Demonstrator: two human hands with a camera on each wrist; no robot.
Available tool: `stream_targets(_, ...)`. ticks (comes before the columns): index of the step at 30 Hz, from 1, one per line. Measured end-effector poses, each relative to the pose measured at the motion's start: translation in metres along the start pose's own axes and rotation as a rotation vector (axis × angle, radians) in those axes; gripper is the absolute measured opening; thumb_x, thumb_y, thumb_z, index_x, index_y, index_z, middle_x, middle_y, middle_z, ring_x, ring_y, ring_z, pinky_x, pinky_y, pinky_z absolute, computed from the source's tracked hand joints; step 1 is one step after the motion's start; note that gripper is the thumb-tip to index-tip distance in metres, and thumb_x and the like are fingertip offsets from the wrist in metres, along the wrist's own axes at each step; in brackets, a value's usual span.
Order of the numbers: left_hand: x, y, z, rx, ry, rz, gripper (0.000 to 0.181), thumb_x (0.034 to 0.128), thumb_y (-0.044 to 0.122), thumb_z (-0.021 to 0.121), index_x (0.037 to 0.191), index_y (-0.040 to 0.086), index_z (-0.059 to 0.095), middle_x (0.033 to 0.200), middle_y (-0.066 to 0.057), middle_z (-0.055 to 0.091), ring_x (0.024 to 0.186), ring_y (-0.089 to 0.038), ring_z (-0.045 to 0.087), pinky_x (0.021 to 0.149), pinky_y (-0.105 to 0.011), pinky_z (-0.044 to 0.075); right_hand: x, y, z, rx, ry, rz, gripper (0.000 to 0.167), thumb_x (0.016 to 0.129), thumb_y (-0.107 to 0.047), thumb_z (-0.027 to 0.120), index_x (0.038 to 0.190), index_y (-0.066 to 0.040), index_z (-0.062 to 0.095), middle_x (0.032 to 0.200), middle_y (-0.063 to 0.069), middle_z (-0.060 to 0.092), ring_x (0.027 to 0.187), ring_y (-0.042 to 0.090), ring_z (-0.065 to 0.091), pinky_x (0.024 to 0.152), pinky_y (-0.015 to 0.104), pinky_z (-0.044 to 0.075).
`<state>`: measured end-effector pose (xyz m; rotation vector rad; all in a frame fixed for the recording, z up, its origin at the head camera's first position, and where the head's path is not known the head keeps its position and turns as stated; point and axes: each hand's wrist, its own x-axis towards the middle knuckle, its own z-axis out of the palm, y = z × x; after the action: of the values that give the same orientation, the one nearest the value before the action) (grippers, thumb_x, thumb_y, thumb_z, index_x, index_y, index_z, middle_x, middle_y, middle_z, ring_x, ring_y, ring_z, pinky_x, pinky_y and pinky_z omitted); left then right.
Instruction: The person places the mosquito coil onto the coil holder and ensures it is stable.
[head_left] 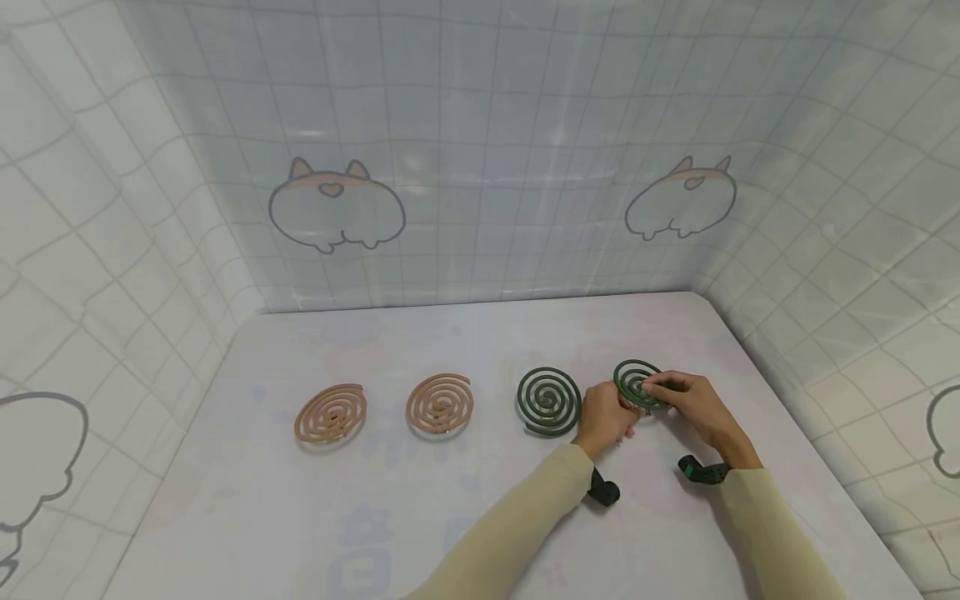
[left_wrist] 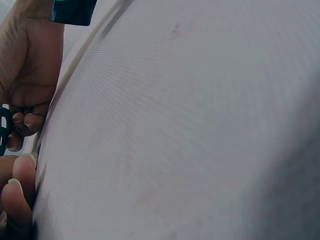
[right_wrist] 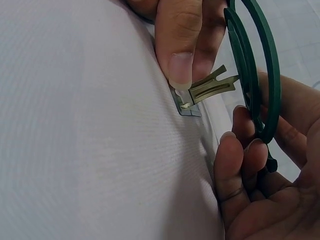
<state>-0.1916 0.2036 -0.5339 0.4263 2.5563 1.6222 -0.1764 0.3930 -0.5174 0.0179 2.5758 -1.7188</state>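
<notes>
Near the right side of the table, my right hand [head_left: 697, 408] grips a green mosquito coil [right_wrist: 272, 75] by its edge, tilted up off the table. Just left of it is my left hand [head_left: 603, 417], whose thumb [right_wrist: 180, 55] holds down the flat base of a small metal coil stand [right_wrist: 212, 90] low at the table surface. The stand's forked prongs point up at the coil, one tip at or very near it. In the left wrist view, the fingertips [left_wrist: 22, 175] of my left hand show at the lower left; the stand is hidden there.
Another green coil [head_left: 548, 401] lies immediately left of my left hand. Two brown coils [head_left: 439, 404] [head_left: 331, 414] sit farther left, slightly raised on metal stands. The white table [head_left: 420, 533] is enclosed by a grid-patterned back wall [head_left: 510, 208] and side walls.
</notes>
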Motion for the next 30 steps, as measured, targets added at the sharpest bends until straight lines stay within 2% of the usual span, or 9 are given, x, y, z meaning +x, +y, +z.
stream_targets(3, 0.0, 0.0, 0.0, 0.006, 0.002, 0.001, 0.033, 0.0848, 0.013, 0.087, 0.065, 0.016, 0.061, 0.042, 0.011, 0.052, 0.03, -0.004, 0.049, 0.032, -0.02, 0.04, 0.001, 0.001, 0.0, 0.002, 0.007, -0.01, 0.044, 0.098, -0.033, 0.073, 0.123, 0.003, 0.069, 0.114, 0.003, 0.069, 0.106, 0.011, 0.058, 0.085, 0.022, 0.048)
stream_targets(10, 0.001, -0.001, 0.001, 0.007, 0.005, -0.002, 0.032, 0.085, 0.012, 0.086, 0.066, 0.015, 0.061, 0.042, 0.011, 0.052, 0.03, -0.003, 0.049, 0.032, -0.02, 0.04, 0.004, 0.005, 0.001, -0.001, 0.035, -0.026, 0.04, 0.097, -0.033, 0.074, 0.118, 0.0, 0.071, 0.109, -0.001, 0.07, 0.094, 0.015, 0.057, 0.069, 0.028, 0.05)
stream_targets(20, 0.002, -0.001, 0.002, -0.002, 0.011, 0.001, 0.031, 0.0839, 0.009, 0.087, 0.067, 0.015, 0.061, 0.043, 0.012, 0.052, 0.031, -0.003, 0.049, 0.032, -0.02, 0.04, 0.004, 0.006, 0.002, 0.007, 0.036, -0.019, 0.039, 0.099, -0.028, 0.073, 0.121, 0.004, 0.069, 0.108, -0.002, 0.069, 0.091, 0.014, 0.056, 0.067, 0.031, 0.051)
stream_targets(30, 0.001, 0.0, 0.001, 0.018, 0.021, 0.0, 0.033, 0.0823, 0.01, 0.088, 0.064, 0.015, 0.062, 0.042, 0.012, 0.052, 0.03, -0.002, 0.049, 0.031, -0.019, 0.039, -0.012, -0.028, 0.007, -0.003, 0.028, -0.002, 0.034, 0.099, -0.02, 0.072, 0.119, 0.008, 0.068, 0.102, -0.004, 0.069, 0.086, 0.016, 0.056, 0.069, 0.034, 0.052)
